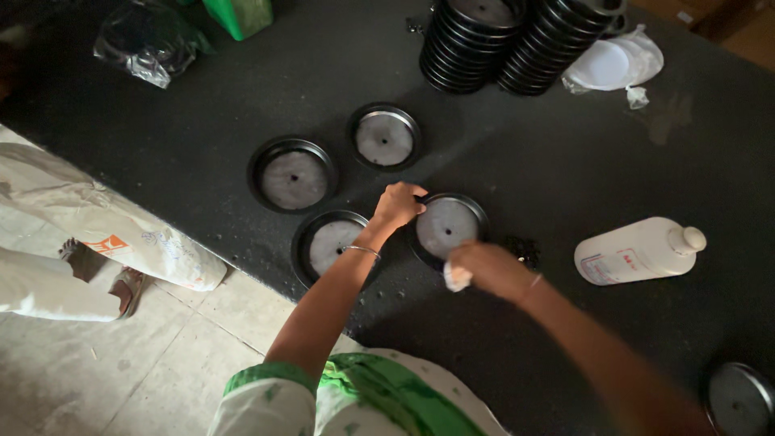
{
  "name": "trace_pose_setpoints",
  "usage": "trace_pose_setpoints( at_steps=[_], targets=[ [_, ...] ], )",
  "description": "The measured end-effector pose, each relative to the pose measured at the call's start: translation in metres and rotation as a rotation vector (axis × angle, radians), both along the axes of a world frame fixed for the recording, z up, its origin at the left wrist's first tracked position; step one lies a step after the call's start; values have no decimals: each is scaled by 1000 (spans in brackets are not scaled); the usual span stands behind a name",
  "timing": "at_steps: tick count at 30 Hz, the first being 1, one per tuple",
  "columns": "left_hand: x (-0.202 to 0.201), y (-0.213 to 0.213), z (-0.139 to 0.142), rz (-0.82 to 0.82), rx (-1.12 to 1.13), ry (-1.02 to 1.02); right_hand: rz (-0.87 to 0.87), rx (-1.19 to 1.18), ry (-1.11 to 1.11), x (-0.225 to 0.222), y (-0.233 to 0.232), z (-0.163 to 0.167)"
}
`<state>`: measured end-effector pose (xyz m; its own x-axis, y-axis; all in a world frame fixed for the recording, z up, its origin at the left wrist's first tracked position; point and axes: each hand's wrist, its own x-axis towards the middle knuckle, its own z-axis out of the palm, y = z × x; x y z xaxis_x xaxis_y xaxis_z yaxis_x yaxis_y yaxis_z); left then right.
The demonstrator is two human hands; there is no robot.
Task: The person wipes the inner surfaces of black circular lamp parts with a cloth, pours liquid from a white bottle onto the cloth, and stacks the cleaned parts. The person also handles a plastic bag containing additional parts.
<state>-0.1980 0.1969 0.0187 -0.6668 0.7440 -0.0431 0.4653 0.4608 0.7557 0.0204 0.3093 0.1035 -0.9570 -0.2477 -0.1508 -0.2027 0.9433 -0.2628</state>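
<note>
— Holding what, the left hand (397, 205)?
— Fingers clamped on the rim of a round black disc (446, 227) on the dark surface (565, 161).
— The right hand (488, 269)?
— Closed around a white cloth (457, 278), just beside that disc.

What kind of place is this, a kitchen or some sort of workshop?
Most likely a small workshop. Two tall stacks of black discs stand on a dark mat, matching round discs lie spread out, and a white plastic bottle lies nearby.
</note>
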Motion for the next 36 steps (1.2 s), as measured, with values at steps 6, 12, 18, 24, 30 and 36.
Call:
trace_pose_setpoints(
  at_steps=[6, 12, 18, 24, 30, 36],
  targets=[
    [8, -7, 14, 84, -20, -167, -326, 17, 168, 11, 42, 27],
    [12, -3, 4, 123, -40, -117, -735, -128, 431, 37, -23, -12],
    [14, 6, -12, 192, -15, -74, -776, -893, 443, 53, -83, -37],
    [29, 35, -10, 303, 454, -738, -857, -1012, 337, 47, -85, -49],
    [7, 18, 6, 261, 225, 421, -887, -1095, 252, 42, -88, -55],
    [16, -10, 9, 152, -23, 723, -848, -953, 395, 25, -78, -26]
  ],
)
